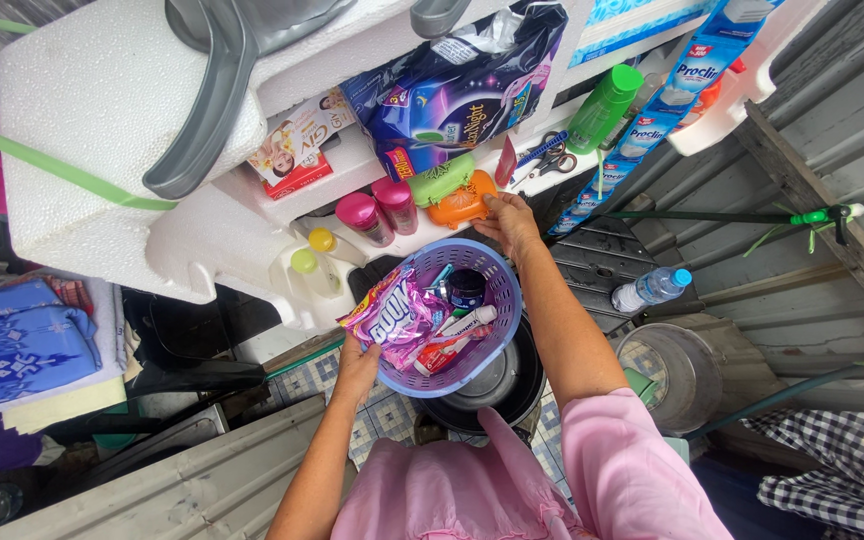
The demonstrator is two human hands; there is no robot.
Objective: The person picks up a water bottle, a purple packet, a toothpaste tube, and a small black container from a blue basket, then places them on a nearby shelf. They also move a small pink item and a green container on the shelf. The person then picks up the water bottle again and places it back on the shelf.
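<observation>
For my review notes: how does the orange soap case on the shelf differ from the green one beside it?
The orange soap case has the right hand on it; the green soap case is untouched. The orange one lies nearer the purple basket, which the left hand holds, and the green one sits behind it, partly covered. The green one looks slimmer. Both are rounded plastic cases lying on the white shelf.
</observation>
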